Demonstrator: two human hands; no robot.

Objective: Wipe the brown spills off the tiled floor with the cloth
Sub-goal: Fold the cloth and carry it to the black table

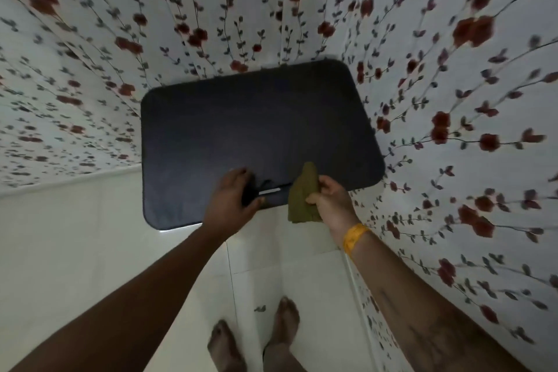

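Cloth held above a dark mat on the white tiled floor point(90, 251).
The right hand point(330, 196) has its grip closed around the bunched olive cloth point(302, 199), held just over the near edge of the mat point(256, 136). The left hand point(232, 196) curls its grip on that near edge, left of the cloth. Floral curtains point(453, 100) hang around.
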